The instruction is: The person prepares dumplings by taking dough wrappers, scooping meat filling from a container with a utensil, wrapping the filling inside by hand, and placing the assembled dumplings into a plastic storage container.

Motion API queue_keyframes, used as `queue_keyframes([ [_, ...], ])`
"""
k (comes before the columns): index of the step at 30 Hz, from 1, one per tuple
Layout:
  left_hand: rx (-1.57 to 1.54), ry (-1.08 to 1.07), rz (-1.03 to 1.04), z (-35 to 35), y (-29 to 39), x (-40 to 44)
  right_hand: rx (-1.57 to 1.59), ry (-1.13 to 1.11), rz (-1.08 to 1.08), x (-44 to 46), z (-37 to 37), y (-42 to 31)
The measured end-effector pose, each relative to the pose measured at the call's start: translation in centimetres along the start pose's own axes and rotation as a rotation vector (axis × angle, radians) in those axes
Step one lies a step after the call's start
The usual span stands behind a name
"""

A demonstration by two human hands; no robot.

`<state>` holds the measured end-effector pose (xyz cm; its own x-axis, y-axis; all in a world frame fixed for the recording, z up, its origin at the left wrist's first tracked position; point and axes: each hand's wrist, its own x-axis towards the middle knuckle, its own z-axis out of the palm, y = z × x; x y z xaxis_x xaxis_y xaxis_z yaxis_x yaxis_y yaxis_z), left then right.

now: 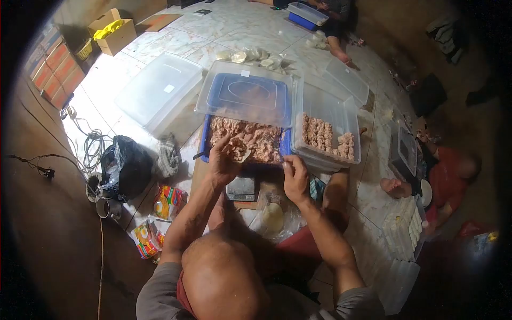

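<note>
My left hand [223, 161] is at the near left edge of a blue tub [205, 133], closed around a round dumpling wrapper [246, 157] with some meat filling on it. Pinched fingers of my right hand [296, 177] meet at the tub's near right corner; what they grip, if anything, is too small to make out. Pinkish minced meat [261, 136] fills the tub. A clear lid [245, 98] covers its far part. Below my hands lie a small digital scale [241, 188] and a stack of pale round wrappers [273, 217] on plastic.
To the right, a clear container [325, 101] holds rows of filled dumplings [318, 133]. A large clear box lid [160, 90] lies left. A black bag [126, 166], cables and snack packets [167, 201] sit nearer left. Other people sit at the far and right sides.
</note>
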<state>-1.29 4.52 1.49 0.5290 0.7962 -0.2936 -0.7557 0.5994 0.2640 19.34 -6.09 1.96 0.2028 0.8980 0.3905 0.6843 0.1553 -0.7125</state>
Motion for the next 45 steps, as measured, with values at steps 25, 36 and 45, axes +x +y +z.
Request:
queue_keyframes([
  [25,0.075,0.053,-0.156,0.7,0.0,-0.9,0.029,0.074,0.047,1.3,1.6,-0.4],
  [36,0.067,0.028,-0.146,0.0,0.0,0.0,-0.224,0.021,-0.001,-0.2,2.1,1.1],
  [45,0.066,0.043,-0.19,-0.2,-0.1,-0.3,0.085,0.032,0.095,0.9,-0.2,-2.6],
])
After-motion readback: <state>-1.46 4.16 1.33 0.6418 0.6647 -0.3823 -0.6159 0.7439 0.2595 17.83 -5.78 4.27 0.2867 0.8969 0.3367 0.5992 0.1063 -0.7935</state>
